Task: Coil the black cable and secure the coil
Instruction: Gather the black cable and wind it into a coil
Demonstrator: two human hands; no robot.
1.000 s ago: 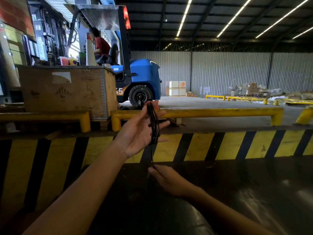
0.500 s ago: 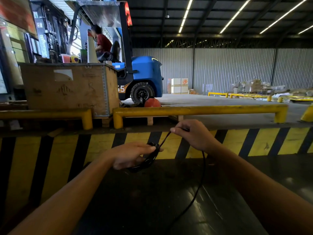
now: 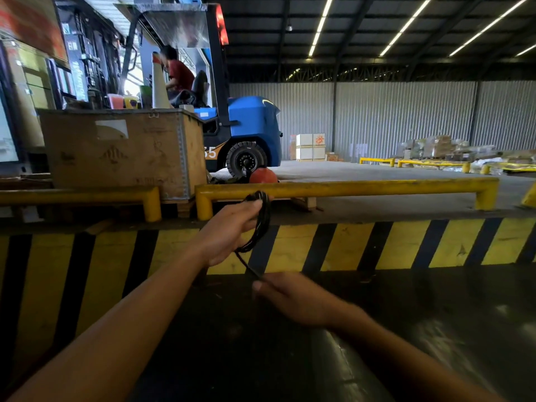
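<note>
Head view: two bare hands working a black cable above a dark glossy surface.

Fingers of the left hand [image 3: 229, 232] curl closed around the bundled loops of the black cable [image 3: 261, 221], held upright in front of the yellow rail [image 3: 348, 188]. One strand slants down to the right hand [image 3: 293, 298], blurred, fingertips pinched on it. Behind stand a striped yellow-and-black curb [image 3: 406, 245], a wooden crate [image 3: 121, 152] and a blue forklift [image 3: 252, 126].

A corrugated metal wall [image 3: 406, 120] was seen at twelve o'clock, lit by ceiling strip lights [image 3: 320, 26]; a yellow-black striped barrier [image 3: 377, 245] was placed before a dark floor [image 3: 435, 329].
</note>
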